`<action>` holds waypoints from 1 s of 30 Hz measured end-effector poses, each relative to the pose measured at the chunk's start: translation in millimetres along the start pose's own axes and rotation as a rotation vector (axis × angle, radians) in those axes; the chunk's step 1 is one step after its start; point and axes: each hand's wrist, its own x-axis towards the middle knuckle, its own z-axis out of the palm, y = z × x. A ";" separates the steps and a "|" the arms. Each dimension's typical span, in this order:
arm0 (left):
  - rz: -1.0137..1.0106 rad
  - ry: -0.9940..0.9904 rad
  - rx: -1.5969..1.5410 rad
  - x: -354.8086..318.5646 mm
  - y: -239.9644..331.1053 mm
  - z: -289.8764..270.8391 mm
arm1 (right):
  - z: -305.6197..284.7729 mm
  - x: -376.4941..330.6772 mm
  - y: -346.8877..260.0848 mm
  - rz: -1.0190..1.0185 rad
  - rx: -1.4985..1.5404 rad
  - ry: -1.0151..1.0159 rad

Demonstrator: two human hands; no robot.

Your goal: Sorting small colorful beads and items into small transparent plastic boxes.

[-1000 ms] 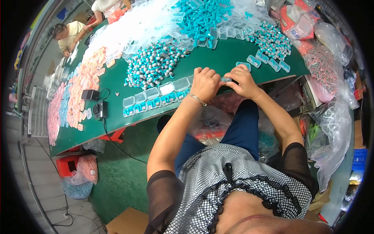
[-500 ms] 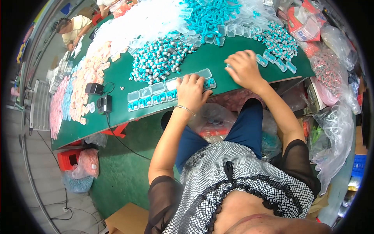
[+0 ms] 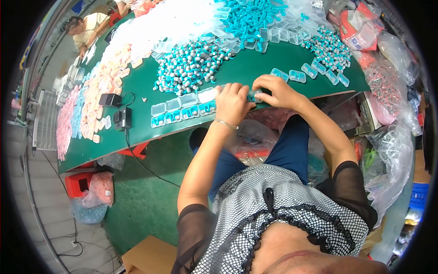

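Observation:
A row of clear plastic cases point(image 3: 172, 106) stands with lids up along the near table edge, small grey-and-teal pieces inside. My left hand point(image 3: 233, 102) lies over the row's right end, fingers bent and thumb to the right, hiding part of it. Between my two hands is one small clear case point(image 3: 254, 95), pinched by my right hand point(image 3: 277, 92); both hands' fingers close around it. Behind the row rises a heap of small grey-and-teal plug-like pieces point(image 3: 189, 66). Several closed, filled cases point(image 3: 297, 76) lie beyond my right hand.
Clear bags and cases point(image 3: 178, 23), teal cords point(image 3: 251, 20) and another grey-and-teal heap point(image 3: 331, 48) cover the back. Peach pieces point(image 3: 93, 109) and black boxes with a cable point(image 3: 122, 118) lie left. A person point(image 3: 86, 32) sits at the far left. Plastic bags point(image 3: 388, 91) hang at the right edge.
My right hand has moved left and nearer, meeting my left hand at the row's right end. My left hand has shifted slightly right. More closed cases now show where my right hand was.

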 end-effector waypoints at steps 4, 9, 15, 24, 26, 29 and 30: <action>0.098 -0.007 0.004 4.4 -0.1 1.9 | 7.3 -9.0 -3.4 -0.090 -0.102 0.133; 0.149 -0.019 -0.023 2.6 -5.2 6.9 | 15.6 -16.5 -5.9 -0.018 -0.050 0.196; 0.073 -0.007 -0.097 3.8 6.4 10.2 | 5.8 -22.7 -5.2 0.000 -0.085 0.223; 0.032 0.117 -0.098 -2.3 5.4 -6.5 | -5.4 -19.8 -11.2 0.002 -0.081 0.251; 0.046 0.145 -0.132 -1.3 3.7 -6.2 | -2.8 -17.7 -18.3 0.008 -0.033 0.249; 0.095 0.062 -0.274 -2.4 1.8 -5.6 | -3.0 -19.1 -22.3 0.015 0.031 0.241; 0.102 0.092 -0.359 -3.1 2.5 -7.4 | -3.7 -20.3 -26.8 0.036 0.064 0.235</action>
